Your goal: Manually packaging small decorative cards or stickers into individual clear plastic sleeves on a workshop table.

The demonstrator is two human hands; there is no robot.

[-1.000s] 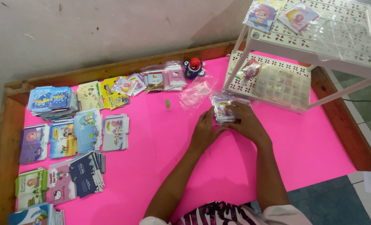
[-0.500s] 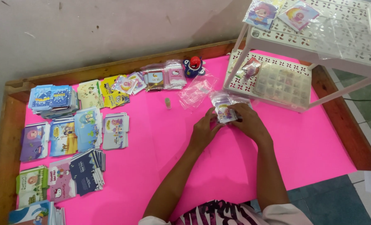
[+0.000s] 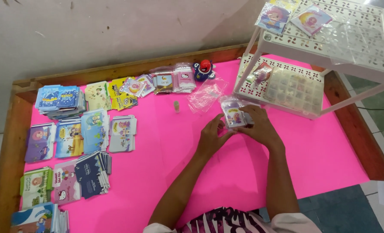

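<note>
open pink mat point(image 3: 192, 172) centre, card stacks point(image 3: 71, 138) left, white rack point(image 3: 287, 86) right

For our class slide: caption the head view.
Both hands, left hand and right hand, hold a small clear packet over a pink table.

Stacks of small cards point(image 3: 67, 142) spread over the left half of the frame on the mat point(image 3: 166, 172), inside the wooden tray rim point(image 3: 9, 142). Along the upper middle, a row of sleeved packets point(image 3: 166, 82), a small toy point(image 3: 203, 70) at its right end. At upper right, a two-tier rack point(image 3: 330, 47); just below-left of it, both hands point(image 3: 237, 129) around a small packet point(image 3: 234, 117).
</note>
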